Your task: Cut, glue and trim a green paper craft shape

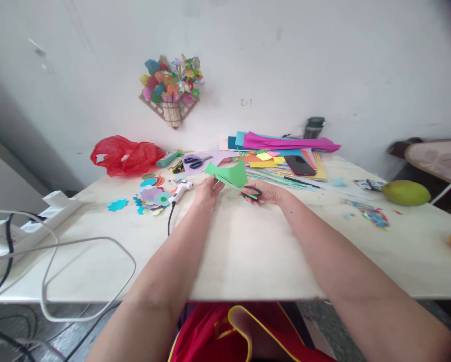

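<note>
Above the middle of the table, my left hand [209, 191] grips a piece of green paper [231, 173] by its near left edge. The paper's far edge is cut in a curve. Black-handled scissors [252, 193] are in my right hand [267, 193], its fingers wrapped round the handles. Their blades point left and lie along the near edge of the green paper, where a narrow strip shows. Whether the blades are parted is hard to make out. Just left of my left hand lies a white glue gun [181, 191] with a black cord.
Left: a pile of paper cutouts [152, 197], a red plastic bag [125, 155], a power strip [33, 226] with loose cables. Back: purple-handled scissors [196, 162], coloured paper sheets [286, 143], a phone [300, 165], a dark bottle [314, 127]. Right: a green-yellow fruit [406, 193], paper scraps [372, 213].
</note>
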Demonstrator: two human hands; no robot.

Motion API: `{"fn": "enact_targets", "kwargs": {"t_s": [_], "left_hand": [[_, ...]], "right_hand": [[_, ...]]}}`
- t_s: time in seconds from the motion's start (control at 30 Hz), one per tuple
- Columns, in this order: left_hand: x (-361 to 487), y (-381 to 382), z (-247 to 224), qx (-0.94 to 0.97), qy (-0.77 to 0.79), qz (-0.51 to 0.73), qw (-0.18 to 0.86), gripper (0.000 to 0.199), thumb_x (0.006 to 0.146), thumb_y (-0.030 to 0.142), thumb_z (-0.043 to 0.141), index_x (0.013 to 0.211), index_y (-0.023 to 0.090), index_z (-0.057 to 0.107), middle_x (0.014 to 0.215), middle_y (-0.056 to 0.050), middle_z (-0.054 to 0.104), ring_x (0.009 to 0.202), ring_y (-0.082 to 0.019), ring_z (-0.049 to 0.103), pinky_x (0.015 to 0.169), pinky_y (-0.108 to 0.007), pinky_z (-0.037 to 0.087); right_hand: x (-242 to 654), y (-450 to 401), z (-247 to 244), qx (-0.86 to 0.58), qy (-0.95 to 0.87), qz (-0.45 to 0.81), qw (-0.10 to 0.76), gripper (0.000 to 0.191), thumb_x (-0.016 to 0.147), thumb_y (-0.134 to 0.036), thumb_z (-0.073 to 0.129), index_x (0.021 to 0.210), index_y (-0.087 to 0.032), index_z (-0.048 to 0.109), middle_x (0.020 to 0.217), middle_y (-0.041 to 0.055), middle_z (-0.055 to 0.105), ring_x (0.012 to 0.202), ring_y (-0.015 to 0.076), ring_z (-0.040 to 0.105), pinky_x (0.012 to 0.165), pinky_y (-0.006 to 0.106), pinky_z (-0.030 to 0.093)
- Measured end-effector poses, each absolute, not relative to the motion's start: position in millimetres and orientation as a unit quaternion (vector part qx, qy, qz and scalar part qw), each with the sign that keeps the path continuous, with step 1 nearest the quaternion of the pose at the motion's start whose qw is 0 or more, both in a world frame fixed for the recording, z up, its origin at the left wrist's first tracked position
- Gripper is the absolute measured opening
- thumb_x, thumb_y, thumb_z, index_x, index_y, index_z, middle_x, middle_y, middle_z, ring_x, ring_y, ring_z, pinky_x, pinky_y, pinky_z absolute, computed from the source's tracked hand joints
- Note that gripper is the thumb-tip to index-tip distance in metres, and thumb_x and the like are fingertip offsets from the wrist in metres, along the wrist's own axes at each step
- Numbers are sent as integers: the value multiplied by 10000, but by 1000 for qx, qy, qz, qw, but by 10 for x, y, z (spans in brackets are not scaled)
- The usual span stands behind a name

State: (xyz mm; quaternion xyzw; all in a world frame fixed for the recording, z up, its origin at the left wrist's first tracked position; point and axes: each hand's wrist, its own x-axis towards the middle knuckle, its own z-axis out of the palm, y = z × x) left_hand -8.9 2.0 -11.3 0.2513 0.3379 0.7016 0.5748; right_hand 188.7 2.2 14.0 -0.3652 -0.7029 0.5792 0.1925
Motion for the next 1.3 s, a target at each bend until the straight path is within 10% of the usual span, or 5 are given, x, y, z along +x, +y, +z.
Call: {"fn": "enact_targets", "kwargs": {"t_s": [1.3], "left_hand": [[-93,15,-115,249,334,705,573,22,770,150,573,778,163,589,709,-28,678,759,-161,670,858,-360,504]], "right_hand": [[1906,89,69,-341,-754,524,201,272,741,-408,590,708,-139,565,479,-39,495,333,49,365,301,192,212]]}}
